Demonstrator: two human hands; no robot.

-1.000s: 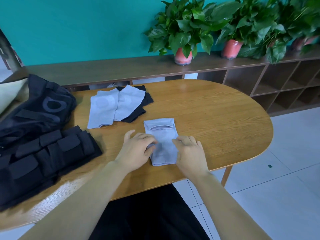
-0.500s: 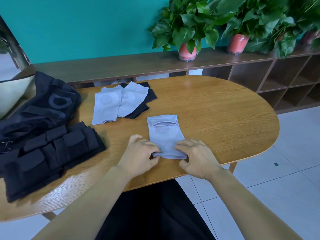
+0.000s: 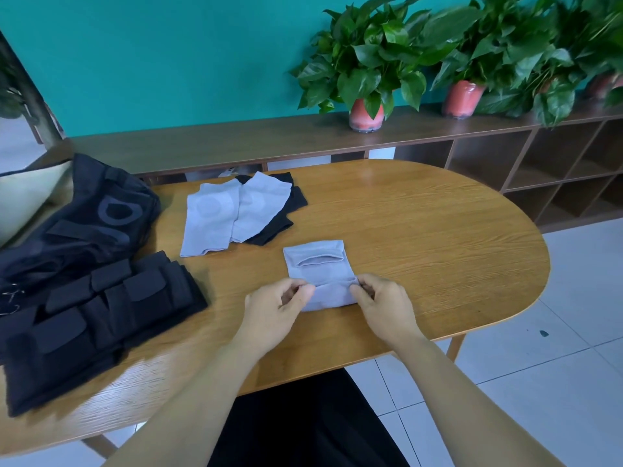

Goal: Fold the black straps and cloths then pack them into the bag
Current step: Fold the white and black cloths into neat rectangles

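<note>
A grey cloth sleeve (image 3: pixel 320 271) lies on the wooden table (image 3: pixel 438 251), its near end folded up over itself. My left hand (image 3: pixel 273 311) pinches the fold's left corner and my right hand (image 3: pixel 384 305) pinches its right corner. Two more grey cloths (image 3: pixel 232 214) lie flat farther back on top of a black cloth (image 3: pixel 290 210). A stack of folded black straps (image 3: pixel 94 318) sits at the table's left. Behind it lies the black bag (image 3: pixel 87 224).
A long wooden shelf unit (image 3: pixel 505 156) stands behind the table and carries potted plants (image 3: pixel 367 69). A cream cushion (image 3: pixel 27 197) lies at the far left. White tiled floor (image 3: pixel 556 382) shows to the right of the table's rounded end.
Both hands slid to the cloth's near end, took its corners and lifted that end up and away, folding it over the middle. The camera shifted slightly.
</note>
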